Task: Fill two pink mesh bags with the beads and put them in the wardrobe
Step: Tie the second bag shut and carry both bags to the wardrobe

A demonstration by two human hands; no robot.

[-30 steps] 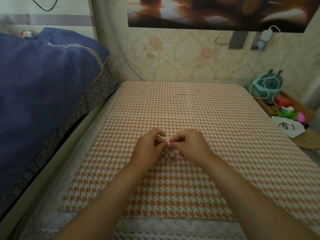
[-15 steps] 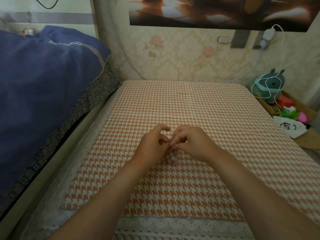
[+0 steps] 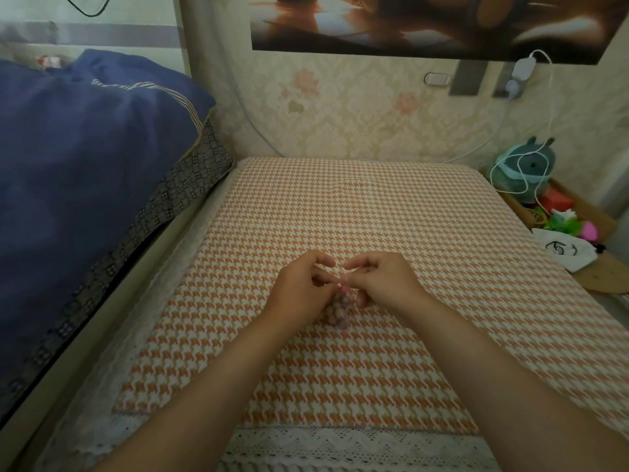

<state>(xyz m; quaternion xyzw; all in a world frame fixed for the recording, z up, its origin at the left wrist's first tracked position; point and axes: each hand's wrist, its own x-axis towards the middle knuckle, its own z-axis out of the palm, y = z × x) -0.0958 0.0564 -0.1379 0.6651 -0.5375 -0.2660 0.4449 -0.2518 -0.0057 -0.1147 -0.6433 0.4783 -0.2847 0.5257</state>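
Note:
A small pink mesh bag (image 3: pixel 338 310) full of pale beads sits on the orange-and-white houndstooth cloth (image 3: pixel 357 212) in the middle of the table. My left hand (image 3: pixel 299 291) and my right hand (image 3: pixel 381 284) meet just above it, and their fingertips pinch the bag's gathered top. The lower part of the bag shows between the two hands; its neck is hidden by my fingers. No second bag or loose beads are in view.
A bed with a dark blue quilt (image 3: pixel 85 172) runs along the left. A wallpapered wall stands behind the table. At the right edge lie a teal plush toy (image 3: pixel 524 172) wrapped in a white cable, colourful small items and a white pouch (image 3: pixel 565 250).
Both hands have stayed together over the bag. The fingers have shifted at its top and the beaded lower part now shows more plainly between the hands.

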